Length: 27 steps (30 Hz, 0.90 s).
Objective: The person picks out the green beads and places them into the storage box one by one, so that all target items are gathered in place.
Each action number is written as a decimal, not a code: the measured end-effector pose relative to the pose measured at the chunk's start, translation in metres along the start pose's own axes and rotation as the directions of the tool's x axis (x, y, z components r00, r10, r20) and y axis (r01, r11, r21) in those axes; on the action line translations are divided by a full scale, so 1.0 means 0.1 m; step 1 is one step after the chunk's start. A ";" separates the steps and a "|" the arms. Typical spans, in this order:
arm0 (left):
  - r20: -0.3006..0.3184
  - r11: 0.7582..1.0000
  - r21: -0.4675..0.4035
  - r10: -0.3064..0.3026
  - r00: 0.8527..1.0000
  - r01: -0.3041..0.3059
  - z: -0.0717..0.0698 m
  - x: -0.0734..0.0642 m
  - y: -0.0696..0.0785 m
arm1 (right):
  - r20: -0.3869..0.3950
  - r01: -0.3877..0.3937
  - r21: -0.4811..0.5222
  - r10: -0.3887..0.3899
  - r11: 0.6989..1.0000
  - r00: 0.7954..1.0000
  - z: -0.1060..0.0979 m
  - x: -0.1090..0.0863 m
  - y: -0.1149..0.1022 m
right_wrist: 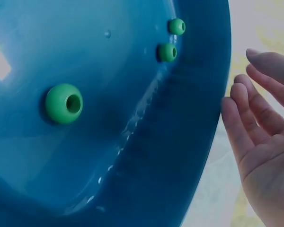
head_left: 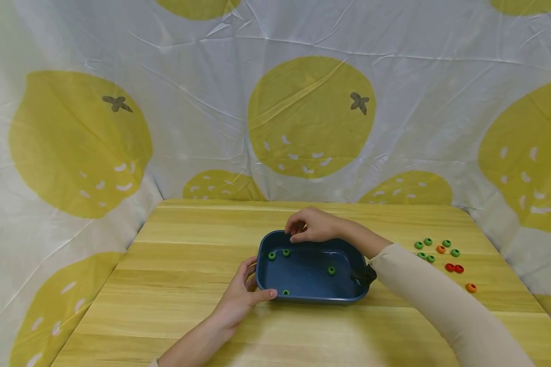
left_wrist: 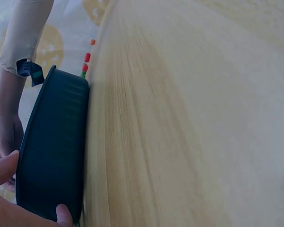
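A dark blue basin point(head_left: 312, 298) with rounded corners stands on the table. My left hand point(head_left: 241, 295) grips its left end, thumb on the near rim and fingers along the outer side. In the left wrist view, the left thumb and a fingertip touch the basin point(left_wrist: 52, 142). Several green beads lie inside, among them one bead point(right_wrist: 65, 104) nearer the right wrist camera. My right hand point(head_left: 314, 225) is at the far rim, fingers loosely bent. The right wrist view shows that right hand point(right_wrist: 262, 123) just outside the rim with nothing held.
On the wooden table point(head_left: 183, 260), to the right of the basin, lie several loose green beads, with orange beads and two red beads point(head_left: 454, 268). A black wrist camera point(head_left: 367, 275) on the right arm overlaps the basin's right end. Behind hangs a lemon-print cloth point(head_left: 211, 102).
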<state>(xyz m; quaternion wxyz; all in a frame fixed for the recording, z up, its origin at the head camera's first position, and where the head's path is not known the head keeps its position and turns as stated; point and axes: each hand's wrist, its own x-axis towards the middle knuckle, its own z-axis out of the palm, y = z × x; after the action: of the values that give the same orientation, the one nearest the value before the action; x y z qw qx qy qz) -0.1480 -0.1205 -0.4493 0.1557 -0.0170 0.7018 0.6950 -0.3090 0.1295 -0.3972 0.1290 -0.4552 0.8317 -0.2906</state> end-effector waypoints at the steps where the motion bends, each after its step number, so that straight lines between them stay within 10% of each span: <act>1: 0.000 1.000 -0.001 -0.001 1.000 0.001 0.00 0.00 0.00 | -0.006 -0.004 0.002 0.004 1.000 1.000 0.00 -0.02 0.01; 27: -0.008 1.000 -0.003 -0.019 1.000 0.019 0.01 0.00 0.00 | -0.061 -0.103 0.039 0.105 0.994 0.993 -0.20 -0.59 0.08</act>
<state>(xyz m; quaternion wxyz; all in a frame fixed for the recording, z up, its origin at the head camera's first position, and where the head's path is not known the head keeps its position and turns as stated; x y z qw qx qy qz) -0.1480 -0.1191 -0.4491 0.1593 -0.0265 0.7012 0.6944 -0.2913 0.1894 -0.3889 0.1261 -0.3994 0.8526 -0.3125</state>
